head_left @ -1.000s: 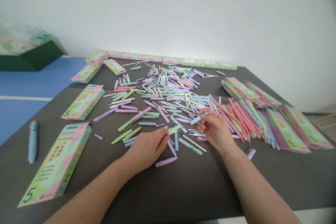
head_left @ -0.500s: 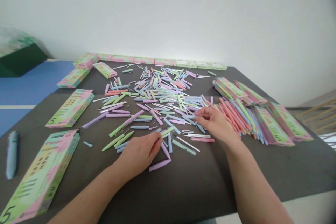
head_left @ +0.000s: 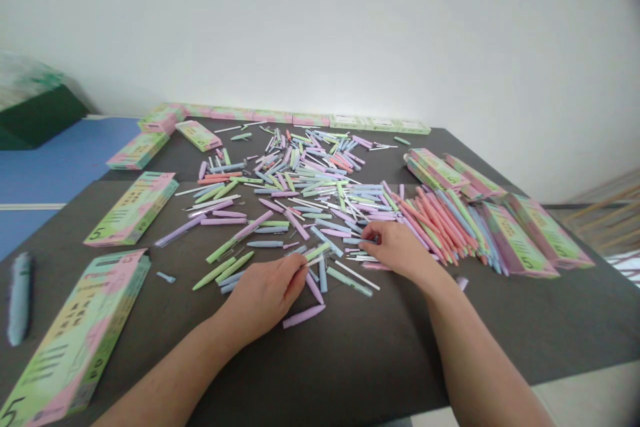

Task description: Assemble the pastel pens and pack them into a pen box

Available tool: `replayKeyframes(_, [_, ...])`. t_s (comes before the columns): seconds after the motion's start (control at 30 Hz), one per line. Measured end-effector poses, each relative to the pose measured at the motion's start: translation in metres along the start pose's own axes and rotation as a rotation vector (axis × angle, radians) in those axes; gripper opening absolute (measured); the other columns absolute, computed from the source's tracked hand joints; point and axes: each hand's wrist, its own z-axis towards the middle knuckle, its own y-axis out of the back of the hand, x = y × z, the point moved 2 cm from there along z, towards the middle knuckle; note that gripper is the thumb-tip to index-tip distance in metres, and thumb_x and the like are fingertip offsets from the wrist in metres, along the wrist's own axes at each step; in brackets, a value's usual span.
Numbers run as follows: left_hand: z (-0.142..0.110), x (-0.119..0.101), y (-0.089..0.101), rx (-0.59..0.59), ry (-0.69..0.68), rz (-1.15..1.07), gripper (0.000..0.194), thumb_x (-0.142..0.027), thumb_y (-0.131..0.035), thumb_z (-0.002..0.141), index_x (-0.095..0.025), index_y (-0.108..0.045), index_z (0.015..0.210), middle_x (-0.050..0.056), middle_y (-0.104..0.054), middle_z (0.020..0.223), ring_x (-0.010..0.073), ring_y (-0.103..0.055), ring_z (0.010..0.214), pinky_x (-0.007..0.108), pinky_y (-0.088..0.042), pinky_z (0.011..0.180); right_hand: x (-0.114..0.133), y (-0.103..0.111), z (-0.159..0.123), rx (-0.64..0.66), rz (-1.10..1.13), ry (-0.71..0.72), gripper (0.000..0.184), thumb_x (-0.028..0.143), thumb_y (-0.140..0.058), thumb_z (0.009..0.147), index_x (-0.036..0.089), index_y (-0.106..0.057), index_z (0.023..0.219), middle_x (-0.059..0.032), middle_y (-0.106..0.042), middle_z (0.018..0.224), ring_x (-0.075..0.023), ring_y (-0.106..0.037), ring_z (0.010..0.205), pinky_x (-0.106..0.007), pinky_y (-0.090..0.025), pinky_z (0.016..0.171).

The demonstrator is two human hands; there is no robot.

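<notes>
A loose heap of pastel pen parts [head_left: 300,187] lies across the dark table: barrels, caps and thin white tubes in lilac, green, pale blue and coral. My left hand [head_left: 265,295] rests at the heap's near edge, its fingertips by a thin white tube [head_left: 314,261] and a pale green barrel [head_left: 318,251]. I cannot tell whether it grips either. My right hand [head_left: 395,247] reaches in from the right, its fingers closed on a pale blue pen barrel [head_left: 354,241]. Coral and blue pens [head_left: 435,233] lie fanned to its right.
Pastel boxes marked 5 lie at the left [head_left: 133,208], at the right [head_left: 515,240] and along the far table edge [head_left: 300,119]. A large blue pen [head_left: 20,300] lies at the far left. Beyond the dark table [head_left: 380,340], blue floor shows at left.
My right hand has moved left and lower, further into the heap. My left hand has barely shifted. The whole view has slid left since the oldest frame.
</notes>
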Motion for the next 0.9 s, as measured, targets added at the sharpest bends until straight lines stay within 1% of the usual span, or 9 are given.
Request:
replayKeyframes(0.07, [0.000, 0.000, 0.000, 0.007, -0.003, -0.001, 0.026, -0.034, -0.028, 0.097, -0.021, -0.050, 0.101, 0.003, -0.068, 0.084, 0.0224, -0.067, 0.078, 0.033, -0.046, 0.068, -0.001, -0.001, 0.001, -0.001, -0.013, 0.015, 0.016, 0.031, -0.060, 0.078, 0.020, -0.070, 0.081, -0.0035, -0.070, 0.076, -0.0180, -0.060, 0.068, -0.027, -0.037, 0.061])
replayKeyframes(0.17, [0.000, -0.001, 0.001, 0.011, -0.007, 0.000, 0.027, -0.034, -0.028, 0.097, -0.020, -0.050, 0.101, 0.003, -0.068, 0.085, 0.0225, -0.067, 0.078, 0.033, -0.046, 0.068, -0.005, 0.001, 0.004, -0.101, -0.037, 0.022, 0.019, 0.025, -0.054, 0.081, 0.019, -0.071, 0.085, -0.0048, -0.072, 0.084, -0.0186, -0.062, 0.073, -0.028, -0.040, 0.067])
replayKeyframes(0.23, [0.000, -0.001, 0.002, 0.007, -0.006, 0.002, 0.027, -0.034, -0.028, 0.097, -0.020, -0.051, 0.101, 0.003, -0.069, 0.085, 0.0225, -0.067, 0.078, 0.033, -0.046, 0.068, -0.010, 0.005, 0.005, -0.183, -0.098, -0.029, 0.022, 0.020, -0.051, 0.081, 0.018, -0.072, 0.088, -0.0067, -0.072, 0.089, -0.0200, -0.063, 0.077, -0.029, -0.041, 0.070])
replayKeyframes(0.3, [0.000, -0.002, 0.002, 0.001, -0.005, 0.003, 0.026, -0.034, -0.028, 0.097, -0.020, -0.051, 0.101, 0.003, -0.069, 0.085, 0.0227, -0.067, 0.077, 0.033, -0.046, 0.068, -0.015, 0.010, 0.006, -0.205, -0.156, -0.103, 0.022, 0.020, -0.052, 0.080, 0.018, -0.072, 0.089, -0.0078, -0.072, 0.088, -0.0218, -0.064, 0.079, -0.030, -0.042, 0.070])
replayKeyframes(0.37, [0.000, -0.002, 0.001, 0.001, -0.006, 0.004, 0.026, -0.034, -0.029, 0.097, -0.020, -0.051, 0.101, 0.003, -0.069, 0.084, 0.0228, -0.067, 0.077, 0.033, -0.046, 0.067, -0.018, 0.013, 0.005, -0.174, -0.179, -0.148, 0.021, 0.021, -0.053, 0.079, 0.019, -0.073, 0.086, -0.0073, -0.073, 0.085, -0.0222, -0.064, 0.078, -0.029, -0.042, 0.067])
replayKeyframes(0.47, [0.001, -0.002, 0.001, 0.005, -0.008, 0.004, 0.026, -0.033, -0.029, 0.097, -0.020, -0.051, 0.100, 0.003, -0.068, 0.084, 0.0225, -0.067, 0.076, 0.033, -0.046, 0.067, -0.017, 0.014, 0.005, -0.119, -0.172, -0.151, 0.020, 0.022, -0.054, 0.078, 0.021, -0.073, 0.084, -0.0050, -0.073, 0.082, -0.0208, -0.065, 0.074, -0.029, -0.041, 0.065])
replayKeyframes(0.6, [0.001, -0.002, 0.002, 0.004, -0.008, 0.009, 0.025, -0.033, -0.029, 0.097, -0.020, -0.051, 0.099, 0.002, -0.068, 0.082, 0.0223, -0.067, 0.076, 0.033, -0.046, 0.066, -0.014, 0.010, 0.004, -0.065, -0.203, -0.151, 0.018, 0.027, -0.057, 0.077, 0.021, -0.072, 0.082, -0.0038, -0.073, 0.081, -0.0214, -0.065, 0.075, -0.029, -0.041, 0.063])
replayKeyframes(0.8, [0.001, -0.001, 0.002, 0.003, -0.007, -0.003, 0.026, -0.032, -0.030, 0.097, -0.020, -0.052, 0.100, 0.003, -0.068, 0.084, 0.0220, -0.066, 0.077, 0.032, -0.046, 0.067, -0.013, 0.007, 0.003, -0.015, -0.298, -0.140, 0.020, 0.031, -0.057, 0.077, 0.020, -0.071, 0.085, -0.0075, -0.073, 0.086, -0.0246, -0.065, 0.083, -0.030, -0.041, 0.065])
replayKeyframes(0.9, [0.000, -0.001, 0.001, 0.005, 0.000, -0.003, 0.027, -0.033, -0.029, 0.097, -0.020, -0.052, 0.100, 0.003, -0.068, 0.084, 0.0222, -0.066, 0.077, 0.033, -0.046, 0.067, -0.014, 0.004, 0.003, -0.005, -0.307, -0.152, 0.020, 0.031, -0.055, 0.078, 0.020, -0.071, 0.084, -0.0091, -0.072, 0.086, -0.0249, -0.065, 0.083, -0.030, -0.040, 0.066])
